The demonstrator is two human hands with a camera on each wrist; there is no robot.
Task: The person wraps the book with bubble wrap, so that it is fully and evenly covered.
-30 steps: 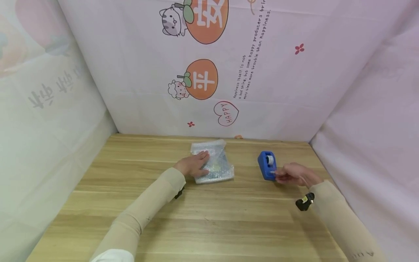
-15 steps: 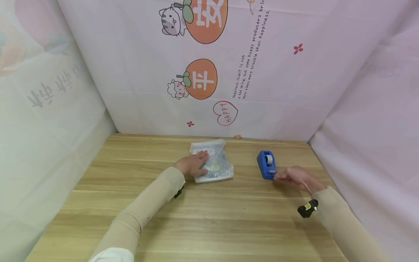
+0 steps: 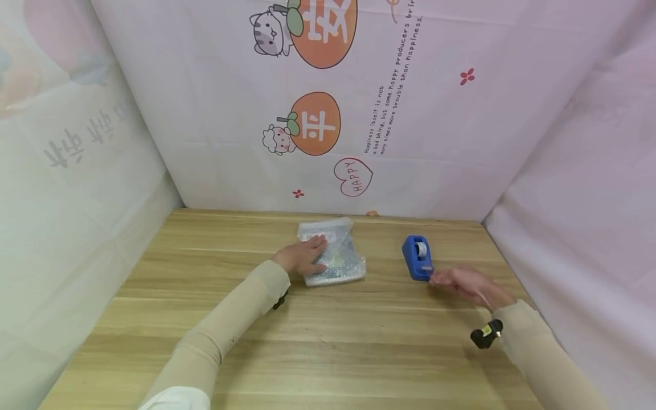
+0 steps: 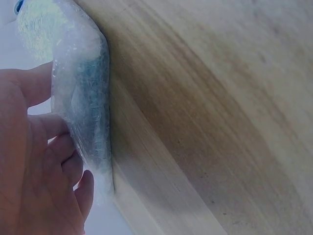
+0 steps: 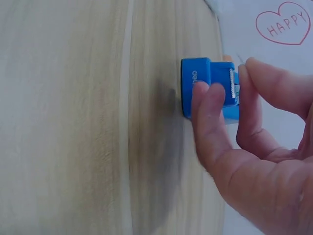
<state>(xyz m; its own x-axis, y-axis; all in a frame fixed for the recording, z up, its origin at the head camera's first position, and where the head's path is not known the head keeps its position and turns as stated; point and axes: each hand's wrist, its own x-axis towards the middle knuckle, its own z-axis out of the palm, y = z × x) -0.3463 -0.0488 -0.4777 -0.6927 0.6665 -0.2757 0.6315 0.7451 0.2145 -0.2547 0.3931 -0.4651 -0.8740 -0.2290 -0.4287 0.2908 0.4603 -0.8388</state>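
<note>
We record the left hand point(image 3: 301, 257) unchanged, fingers flat on the bubble-wrap packet point(image 3: 335, 256) at table point(image 3: 205, 319) centre. The right hand point(image 3: 463, 283) has drawn back slightly from the blue tape dispenser point(image 3: 417, 257). Its wrist view alone shows fingertips point(image 5: 210, 93) at the cutter, apparently pinching tape.

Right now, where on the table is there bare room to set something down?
Bare wood lies left of the bubble-wrap parcel, along the near edge of the table between both sleeves, and between parcel and blue tape dispenser. It is crowded where the right hand meets the dispenser.
</note>
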